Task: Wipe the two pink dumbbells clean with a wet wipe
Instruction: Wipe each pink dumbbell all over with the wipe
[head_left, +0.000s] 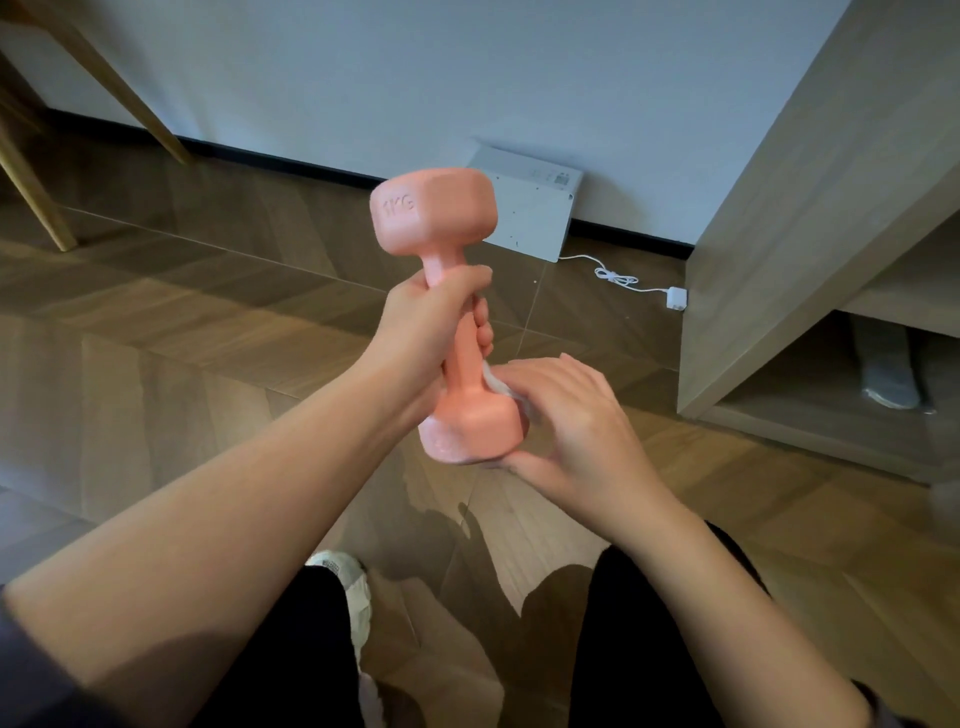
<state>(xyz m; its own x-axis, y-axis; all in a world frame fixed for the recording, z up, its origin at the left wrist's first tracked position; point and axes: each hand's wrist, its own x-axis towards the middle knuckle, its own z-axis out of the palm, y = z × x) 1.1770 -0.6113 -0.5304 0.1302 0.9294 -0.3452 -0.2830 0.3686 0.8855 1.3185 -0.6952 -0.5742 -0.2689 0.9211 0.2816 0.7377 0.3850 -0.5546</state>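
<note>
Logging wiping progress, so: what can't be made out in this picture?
1. Second dumbbell: nowhere in the head view.
2. Most of the wipe: hidden under the right hand; only a white edge shows.
3. Handle of the dumbbell: partly covered by the left hand.
4. Label on the white box by the wall: too small to read.

Soft, even light, a little dim. Glossy floor (218, 322) catches a pale sheen, with dark shadows low in the middle. The wide lens tilts the cabinet (810, 218) at right.
</note>
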